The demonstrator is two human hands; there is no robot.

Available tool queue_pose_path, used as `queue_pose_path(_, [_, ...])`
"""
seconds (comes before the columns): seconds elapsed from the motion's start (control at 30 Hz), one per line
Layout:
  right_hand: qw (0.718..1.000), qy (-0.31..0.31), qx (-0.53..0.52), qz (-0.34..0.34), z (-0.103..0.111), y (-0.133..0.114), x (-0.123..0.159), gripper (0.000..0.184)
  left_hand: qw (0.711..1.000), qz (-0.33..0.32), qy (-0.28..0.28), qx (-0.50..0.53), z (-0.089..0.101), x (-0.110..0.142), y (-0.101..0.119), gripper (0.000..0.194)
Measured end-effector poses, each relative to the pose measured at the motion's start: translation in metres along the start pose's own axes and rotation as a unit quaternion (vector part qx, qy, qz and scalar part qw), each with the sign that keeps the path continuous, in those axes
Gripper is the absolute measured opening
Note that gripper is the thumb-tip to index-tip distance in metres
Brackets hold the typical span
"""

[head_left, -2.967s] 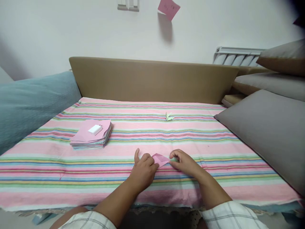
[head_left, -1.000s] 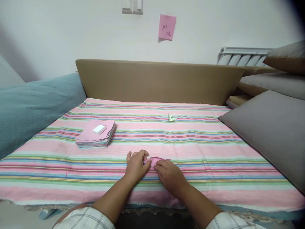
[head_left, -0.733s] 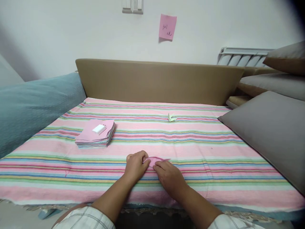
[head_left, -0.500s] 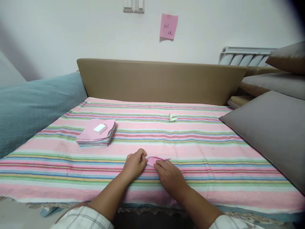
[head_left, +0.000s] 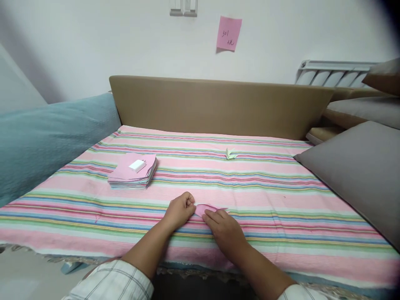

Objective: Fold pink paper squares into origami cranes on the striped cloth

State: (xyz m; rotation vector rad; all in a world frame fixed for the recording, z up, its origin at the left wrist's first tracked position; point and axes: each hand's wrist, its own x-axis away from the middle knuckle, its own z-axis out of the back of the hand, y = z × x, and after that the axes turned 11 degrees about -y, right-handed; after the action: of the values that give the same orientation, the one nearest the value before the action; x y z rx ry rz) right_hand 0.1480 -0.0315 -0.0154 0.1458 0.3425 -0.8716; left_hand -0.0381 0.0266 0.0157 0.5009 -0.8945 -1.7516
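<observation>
A small folded piece of pink paper (head_left: 202,209) lies on the striped cloth (head_left: 131,241) between my two hands, with a thin point sticking out to the right. My left hand (head_left: 180,210) is closed, thumb and fingertips pinching the paper's left end. The fingers of my right hand (head_left: 223,227) press down on the paper from the near side, covering part of it. Farther back stands a small pale green folded-paper figure (head_left: 230,154), touched by neither hand.
To the left sits a stack of pink paper sheets (head_left: 133,171) with a white charger plug (head_left: 137,165) on top. Grey cushions (head_left: 359,166) line the right side. A brown backrest (head_left: 218,108) closes off the back, and a blue padded armrest (head_left: 62,137) the left.
The whole scene has shifted slightly right as the camera turned. My left hand still pinches the paper and my right fingers still press on it, with hardly any change in pose.
</observation>
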Motion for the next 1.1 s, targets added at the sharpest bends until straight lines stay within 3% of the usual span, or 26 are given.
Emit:
queue_pose_path(0.43, [0.998,-0.027,0.033,-0.041,0.008,-0.005,-0.003,0.027,0.991,-0.009,-0.003,-0.133,0.000,0.006,0.012,0.008])
queue_pose_path(0.57, [0.998,-0.027,0.031,-0.042,0.008,-0.006,-0.003,0.026,0.970,-0.071,0.035,-0.232,0.003,0.017,0.020,0.011])
queue_pose_path(0.67, [0.998,-0.020,0.035,-0.045,0.008,-0.006,-0.003,0.026,0.932,-0.132,-0.048,-0.335,0.003,0.031,0.022,0.022])
queue_pose_path(0.73, [0.998,-0.022,0.041,-0.050,0.007,-0.007,-0.003,0.027,0.911,-0.135,-0.089,-0.380,0.000,0.040,0.021,0.033])
queue_pose_path(0.9, [0.997,-0.032,0.048,-0.049,0.006,-0.008,-0.001,0.031,0.881,-0.097,-0.102,-0.452,-0.007,0.052,0.019,0.039])
queue_pose_path(1.1, [0.997,-0.041,0.056,-0.038,0.005,-0.006,0.001,0.031,0.879,-0.076,-0.094,-0.461,-0.007,0.055,0.022,0.038])
